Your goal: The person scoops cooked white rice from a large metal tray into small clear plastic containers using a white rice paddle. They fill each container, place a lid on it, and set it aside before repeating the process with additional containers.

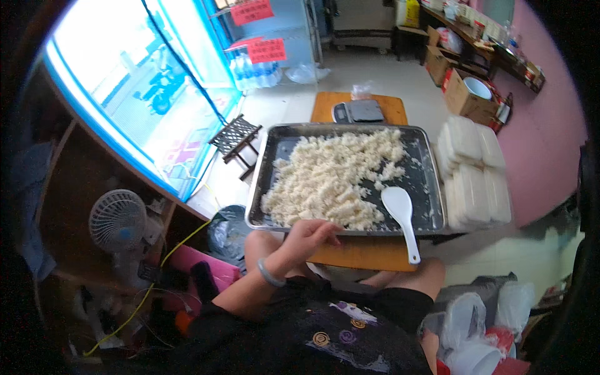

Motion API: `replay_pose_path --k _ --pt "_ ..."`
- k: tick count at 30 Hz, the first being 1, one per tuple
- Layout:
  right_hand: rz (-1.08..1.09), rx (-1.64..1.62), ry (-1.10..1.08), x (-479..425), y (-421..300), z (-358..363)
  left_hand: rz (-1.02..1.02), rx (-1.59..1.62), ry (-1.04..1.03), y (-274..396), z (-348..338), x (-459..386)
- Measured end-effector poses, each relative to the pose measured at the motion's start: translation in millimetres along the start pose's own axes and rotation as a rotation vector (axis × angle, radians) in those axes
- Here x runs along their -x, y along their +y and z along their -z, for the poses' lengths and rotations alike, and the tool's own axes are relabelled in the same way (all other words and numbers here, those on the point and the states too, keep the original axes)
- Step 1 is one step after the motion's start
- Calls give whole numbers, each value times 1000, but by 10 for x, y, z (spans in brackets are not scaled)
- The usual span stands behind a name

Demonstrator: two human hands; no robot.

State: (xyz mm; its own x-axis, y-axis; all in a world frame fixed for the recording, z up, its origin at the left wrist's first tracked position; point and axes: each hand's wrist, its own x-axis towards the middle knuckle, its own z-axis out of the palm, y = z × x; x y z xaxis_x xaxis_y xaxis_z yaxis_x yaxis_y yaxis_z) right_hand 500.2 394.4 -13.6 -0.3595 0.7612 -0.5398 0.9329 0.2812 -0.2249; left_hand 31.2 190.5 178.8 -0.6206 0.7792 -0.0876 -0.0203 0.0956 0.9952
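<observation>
My left hand [310, 238], with a pale bangle [270, 273] on its wrist, hovers at the near rim of a metal tray [438, 197]. Its fingers curl loosely, and nothing shows in them. Whether it touches the rim cannot be told. Clumped cooked white rice [328, 178] covers much of the tray's left and middle. A white rice paddle [398, 211] lies at the right, its bowl in the tray and its handle sticking out over the near rim. Only a strip of my right arm [429, 344] appears at the lower edge; the right hand is out of view.
Stacked white packages [473, 173] stand against the tray's right side. Behind it, a digital scale [358, 111] rests on a wooden table [393, 105]. White plastic bags and tubs [468, 337] sit at lower right. A fan [119, 220] and yellow cable [180, 243] are at left.
</observation>
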Motion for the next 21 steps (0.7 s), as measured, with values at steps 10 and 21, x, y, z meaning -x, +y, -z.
replay_pose_path --k 10,21 --pt "546 -512 238 810 -2148 1960 -80 201 -585 -212 -630 64" --pt "504 -50 350 -393 -2970 1774 0 1113 -374 -357 -61 -65"
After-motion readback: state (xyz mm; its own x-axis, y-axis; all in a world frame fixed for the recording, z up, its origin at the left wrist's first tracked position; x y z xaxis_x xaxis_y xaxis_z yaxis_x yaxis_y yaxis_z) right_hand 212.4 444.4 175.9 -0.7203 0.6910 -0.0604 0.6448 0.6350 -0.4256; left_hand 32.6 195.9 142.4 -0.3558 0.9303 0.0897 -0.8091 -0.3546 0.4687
